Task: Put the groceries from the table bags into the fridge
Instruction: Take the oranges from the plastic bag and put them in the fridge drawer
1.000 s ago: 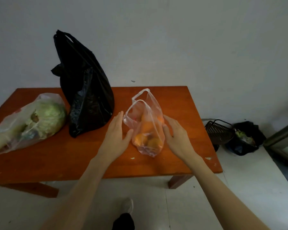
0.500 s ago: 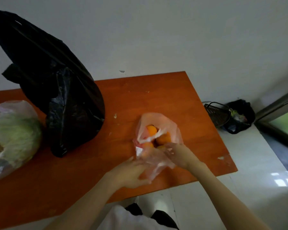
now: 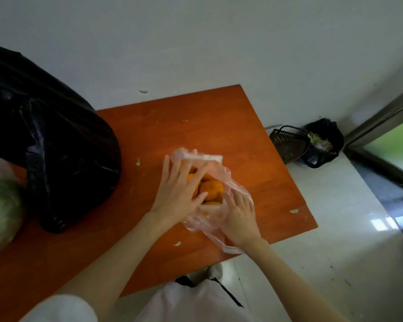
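Observation:
A clear pinkish plastic bag (image 3: pixel 236 190) lies open on the orange wooden table (image 3: pixel 196 126), with several oranges (image 3: pixel 211 190) showing in its mouth. My left hand (image 3: pixel 176 194) reaches into the opening, its fingers spread and fairly straight over the oranges. My right hand (image 3: pixel 240 216) grips the near edge of the plastic, fingers curled into it. The bag's handle trails off toward the table's front edge. No fridge is in sight.
A large black bag (image 3: pixel 56 147) stands on the table at the left, and a cabbage (image 3: pixel 0 212) in clear plastic lies beyond it at the frame's edge. On the floor at the right sit a dark basket (image 3: pixel 289 142) and a black rubbish bag (image 3: pixel 323 140), beside a door frame (image 3: pixel 379 126).
The view has moved closer over the table. My left hand went from the bag's near edge into its opening. The right hand stays on the plastic, and the bag's mouth is wider.

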{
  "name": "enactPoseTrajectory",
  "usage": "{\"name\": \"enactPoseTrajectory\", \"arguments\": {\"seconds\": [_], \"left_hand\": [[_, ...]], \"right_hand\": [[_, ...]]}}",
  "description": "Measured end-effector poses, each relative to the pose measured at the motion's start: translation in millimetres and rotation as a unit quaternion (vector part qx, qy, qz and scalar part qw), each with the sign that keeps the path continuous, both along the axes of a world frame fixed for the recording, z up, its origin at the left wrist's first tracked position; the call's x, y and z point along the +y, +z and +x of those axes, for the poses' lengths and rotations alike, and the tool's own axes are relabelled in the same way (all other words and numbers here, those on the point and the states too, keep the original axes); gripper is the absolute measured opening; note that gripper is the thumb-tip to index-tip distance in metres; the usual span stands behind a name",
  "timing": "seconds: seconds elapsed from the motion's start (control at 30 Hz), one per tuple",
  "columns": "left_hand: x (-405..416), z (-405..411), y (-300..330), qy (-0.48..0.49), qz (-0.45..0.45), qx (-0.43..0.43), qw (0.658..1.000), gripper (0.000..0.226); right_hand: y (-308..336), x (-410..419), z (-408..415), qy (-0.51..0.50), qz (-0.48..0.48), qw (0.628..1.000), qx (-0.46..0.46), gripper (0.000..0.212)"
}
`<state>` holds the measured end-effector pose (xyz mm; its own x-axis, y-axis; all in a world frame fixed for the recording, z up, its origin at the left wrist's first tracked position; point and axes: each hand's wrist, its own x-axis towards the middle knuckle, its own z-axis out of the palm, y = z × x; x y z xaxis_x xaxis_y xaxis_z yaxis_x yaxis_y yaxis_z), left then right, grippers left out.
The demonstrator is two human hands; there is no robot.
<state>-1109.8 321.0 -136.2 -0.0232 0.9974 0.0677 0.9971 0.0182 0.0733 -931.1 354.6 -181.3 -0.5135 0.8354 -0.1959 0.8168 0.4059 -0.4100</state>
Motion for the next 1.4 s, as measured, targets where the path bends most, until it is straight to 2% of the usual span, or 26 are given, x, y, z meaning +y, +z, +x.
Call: {"name": "enactPoseTrajectory", "arguments": {"seconds": [0.07,0.13,0.2,0.23,0.3,0.37,0.43,0.47,0.57,0.63,0.67,0.73,0.87,1.0,1.13,1.2,1.3,1.4], "left_hand": [[22.7,-7.3,-0.7,0.027,-0.038,0.031,0.998,0.084],[43.4,-13.6,-6.3,0.065,-0.110,0.053,0.990,0.088],[56.4,-18.6,-14.8,0.074,-0.165,0.059,0.982,0.074],[58.8,-20.5,-17.2,0.070,-0.172,0.037,0.982,0.056],[58.3,-27.2,-20.2,0.094,-0.137,-0.092,0.982,0.025],[55.9,-34.5,-19.9,0.163,-0.124,-0.228,0.952,0.021],[54.7,-43.2,-16.3,0.232,-0.132,-0.364,0.892,0.023],[54.0,-44.9,-12.9,0.265,-0.139,-0.453,0.840,0.025],[46.2,-44.7,-6.2,0.343,-0.154,-0.672,0.638,0.024],[36.3,-45.3,-4.0,0.379,-0.151,-0.753,0.517,0.024],[29.6,-46.7,-4.4,0.391,-0.154,-0.774,0.473,0.022],[14.2,-51.6,-7.7,0.411,-0.183,-0.777,0.441,0.016],[-10.9,-66.8,-21.2,0.442,-0.199,-0.775,0.405,0.023],[-19.6,-74.7,-32.5,0.424,-0.227,-0.770,0.419,0.029],[-19.9,-68.4,-38.5,0.412,-0.259,-0.732,0.476,0.029],[-17.4,-61.6,-43.5,0.435,-0.222,-0.682,0.544,0.028],[-10.6,-48.7,-42.6,0.450,-0.154,-0.573,0.668,0.023],[-3.6,-41.3,-31.6,0.396,-0.108,-0.411,0.814,0.028]], "right_hand": [[-2.5,-7.9,-2.7,0.003,0.007,1.000,0.012,0.063],[-4.8,-17.6,-4.7,0.019,0.044,0.998,0.035,0.045],[-9.8,-21.4,-3.1,0.028,0.088,0.995,0.037,0.034],[-12.4,-20.6,-0.4,0.028,0.091,0.995,0.035,0.034],[-19.3,-15.4,9.0,0.033,0.099,0.994,0.021,0.043],[-21.1,-6.8,18.1,0.049,0.103,0.994,0.003,0.059],[-12.9,1.8,21.5,0.078,0.080,0.992,-0.055,0.077],[-8.7,7.7,23.3,0.084,0.071,0.990,-0.084,0.083],[4.2,36.7,24.7,0.083,0.089,0.985,-0.126,0.082],[9.5,56.6,21.1,0.081,0.140,0.977,-0.139,0.080],[10.5,64.7,19.2,0.074,0.163,0.975,-0.132,0.074],[14.5,74.6,14.2,0.063,0.159,0.975,-0.139,0.068],[10.4,63.6,6.6,0.081,0.044,0.988,-0.124,0.077],[-9.5,28.5,20.3,0.091,-0.048,0.992,-0.075,0.098],[-20.2,18.5,37.5,0.070,-0.061,0.993,-0.066,0.103],[-24.9,24.3,43.7,0.080,-0.074,0.992,-0.066,0.106],[-22.1,36.6,47.9,0.109,-0.088,0.987,-0.079,0.107],[-9.9,40.3,47.4,0.106,-0.097,0.986,-0.086,0.093]]}}
